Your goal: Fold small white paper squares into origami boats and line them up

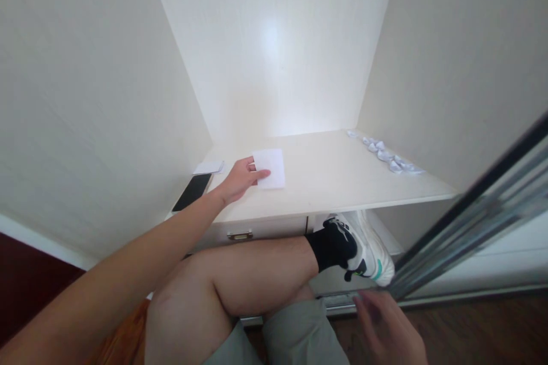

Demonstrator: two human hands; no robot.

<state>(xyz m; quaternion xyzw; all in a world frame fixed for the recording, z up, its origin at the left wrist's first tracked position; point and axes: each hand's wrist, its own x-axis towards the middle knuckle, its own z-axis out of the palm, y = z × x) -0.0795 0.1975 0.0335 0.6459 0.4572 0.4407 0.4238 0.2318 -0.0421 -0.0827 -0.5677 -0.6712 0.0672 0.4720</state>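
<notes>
A small square of white paper [271,169] is pinched in my left hand [243,178], thumb on top and fingers beneath. It is held over the white shelf [317,182], and I cannot tell whether it touches the surface. Low on the right, my right hand [391,328] is smeared by motion near the white shoe [372,251], away from the shelf, and its fingers do not show clearly. Left of the paper lie a small stack of white paper [209,167] and a black-screened phone [192,192].
Several small folded white paper pieces [385,155] form a row along the shelf's right side. Below the shelf is a drawer with a metal handle [240,235]. My crossed leg [257,268] lies in front. A metal-framed sliding door [479,217] stands at right.
</notes>
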